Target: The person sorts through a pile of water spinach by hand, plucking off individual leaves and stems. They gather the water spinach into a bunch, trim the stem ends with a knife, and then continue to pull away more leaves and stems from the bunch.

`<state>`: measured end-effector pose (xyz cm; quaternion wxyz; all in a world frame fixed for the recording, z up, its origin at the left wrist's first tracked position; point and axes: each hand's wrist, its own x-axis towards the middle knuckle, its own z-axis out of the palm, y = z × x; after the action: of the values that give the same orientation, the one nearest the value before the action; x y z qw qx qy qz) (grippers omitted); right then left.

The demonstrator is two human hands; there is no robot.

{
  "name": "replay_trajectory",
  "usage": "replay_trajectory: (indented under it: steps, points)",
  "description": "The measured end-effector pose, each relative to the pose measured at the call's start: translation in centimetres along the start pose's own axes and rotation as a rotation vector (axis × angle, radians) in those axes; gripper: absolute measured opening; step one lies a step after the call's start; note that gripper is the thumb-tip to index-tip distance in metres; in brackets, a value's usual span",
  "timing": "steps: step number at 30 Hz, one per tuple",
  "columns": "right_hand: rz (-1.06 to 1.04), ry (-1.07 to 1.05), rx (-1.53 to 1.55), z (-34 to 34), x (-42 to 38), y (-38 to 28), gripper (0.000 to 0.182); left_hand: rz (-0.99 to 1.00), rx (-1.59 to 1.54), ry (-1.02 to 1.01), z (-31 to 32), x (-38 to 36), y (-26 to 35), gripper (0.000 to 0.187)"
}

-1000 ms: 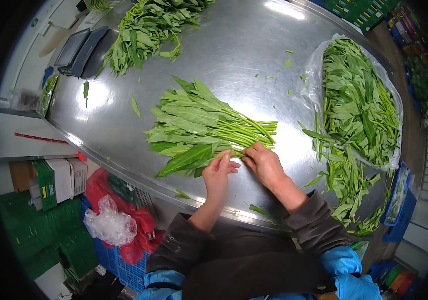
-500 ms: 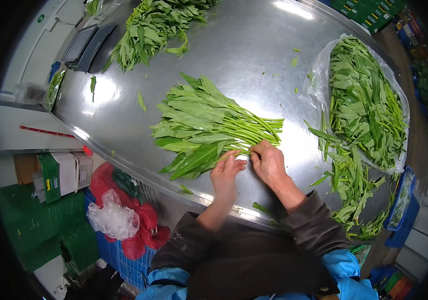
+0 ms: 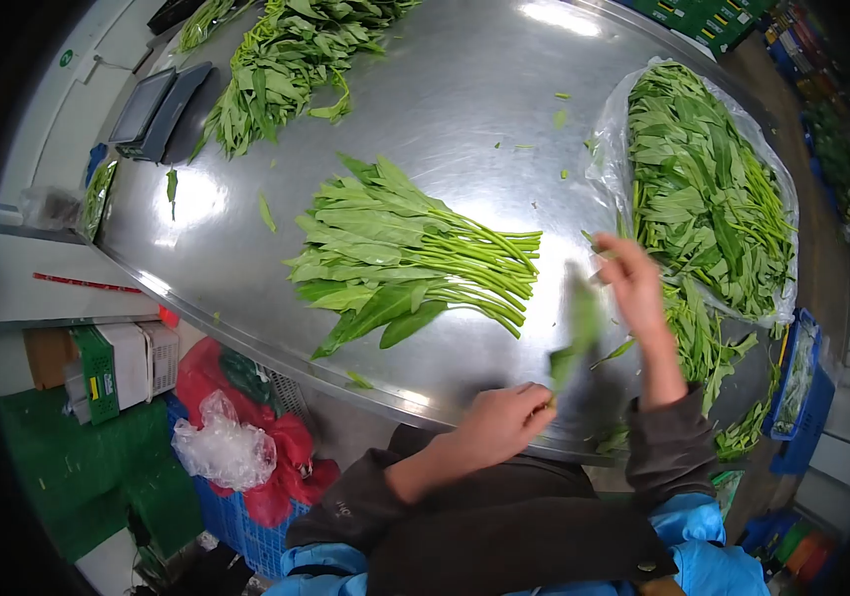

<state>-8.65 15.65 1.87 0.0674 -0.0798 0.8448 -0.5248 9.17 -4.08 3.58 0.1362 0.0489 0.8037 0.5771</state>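
Observation:
My left hand (image 3: 506,425) is closed near the table's front edge, pinching the lower end of a leafy stem (image 3: 566,363). The leaves rise from its fingertips and blur toward the right. Up and to the right, my right hand (image 3: 633,283) is raised over the table, fingers bent and apart, with nothing clearly seen between them. To the left of both hands lies a bunch of leafy greens (image 3: 395,253), leaves to the left and cut stems to the right; neither hand touches it. An open clear plastic bag (image 3: 612,149) full of greens (image 3: 703,179) is beyond my right hand.
The metal table (image 3: 445,109) carries another pile of greens (image 3: 281,70) at the back left and a scale (image 3: 152,109) beside it. Loose greens (image 3: 708,363) lie at the right edge, near a blue crate (image 3: 800,397). Below the left edge is a red bag (image 3: 208,368).
Both hands have left the bunch. My left hand has moved down and right with a leafy stem; my right hand has moved up and right and opened. The view has shifted slightly.

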Motion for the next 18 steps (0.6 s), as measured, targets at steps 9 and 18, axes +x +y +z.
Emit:
replay_trajectory:
  steps: [9,18]
  points:
    - [-0.123,0.029,-0.320,-1.0,1.6,-2.0,0.027,-0.352,-0.661,0.391,-0.9,-0.9,-6.8,0.039]
    - [-0.456,-0.307,-0.606,16.6,-3.8,-1.4,0.012,0.080,0.800,0.513,-10.2,6.4,-8.2,0.050]
